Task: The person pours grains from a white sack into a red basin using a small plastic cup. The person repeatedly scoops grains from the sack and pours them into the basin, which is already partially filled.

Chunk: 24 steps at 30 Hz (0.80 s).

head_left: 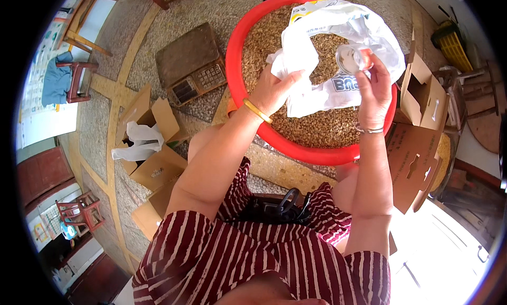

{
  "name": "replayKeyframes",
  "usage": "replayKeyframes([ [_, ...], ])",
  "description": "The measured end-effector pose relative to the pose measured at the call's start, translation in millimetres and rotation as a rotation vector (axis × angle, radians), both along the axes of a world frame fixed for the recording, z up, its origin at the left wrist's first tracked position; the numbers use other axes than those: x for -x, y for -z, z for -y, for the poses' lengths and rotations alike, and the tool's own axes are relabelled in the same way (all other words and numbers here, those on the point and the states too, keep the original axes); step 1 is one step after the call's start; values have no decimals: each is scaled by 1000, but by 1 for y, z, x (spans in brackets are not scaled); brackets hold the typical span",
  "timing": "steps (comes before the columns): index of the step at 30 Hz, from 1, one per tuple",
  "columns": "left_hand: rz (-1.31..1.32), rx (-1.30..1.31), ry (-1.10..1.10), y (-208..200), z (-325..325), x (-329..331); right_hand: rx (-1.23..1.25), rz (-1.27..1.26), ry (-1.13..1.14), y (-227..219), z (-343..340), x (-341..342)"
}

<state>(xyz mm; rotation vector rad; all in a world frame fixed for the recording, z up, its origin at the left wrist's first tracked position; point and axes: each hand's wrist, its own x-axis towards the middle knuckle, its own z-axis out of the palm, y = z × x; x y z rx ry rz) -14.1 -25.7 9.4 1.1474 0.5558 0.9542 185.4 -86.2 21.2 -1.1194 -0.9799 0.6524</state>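
Note:
A white plastic bag (369, 27) with printing on it lies over a wide red tub (236, 67). My left hand (275, 92) grips the gathered left edge of the bag between thumb and fingers. In my right hand (376, 91) is a small clear round plastic cup (346, 60), tilted over the bag's mouth, with my fingers closed on its rim side. Small brown dried pieces (306, 126) fill the tub. More such pieces show within the bag's mouth; I cannot tell whether they lie in the bag or beneath it.
A worn platform scale (191, 62) with a keypad stands left of the tub. An open cardboard box (158, 165) with white plastic in it is nearer on the left. Other cardboard boxes (414, 157) crowd the tub's right side. A black bag (274, 207) rests at my lap.

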Motion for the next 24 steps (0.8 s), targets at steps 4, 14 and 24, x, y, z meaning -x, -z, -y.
replayKeyframes([
  [4, 35, 48, -89, -5, -2, -4, 76, -349, -203, 1, 20, -10],
  [14, 68, 110, -180, -3, -8, -13, 579, -175, -821, 4, 35, 1],
  [24, 110, 132, -219, 8, -11, -14, 659, 998, -364, 77, 15, -9],
])
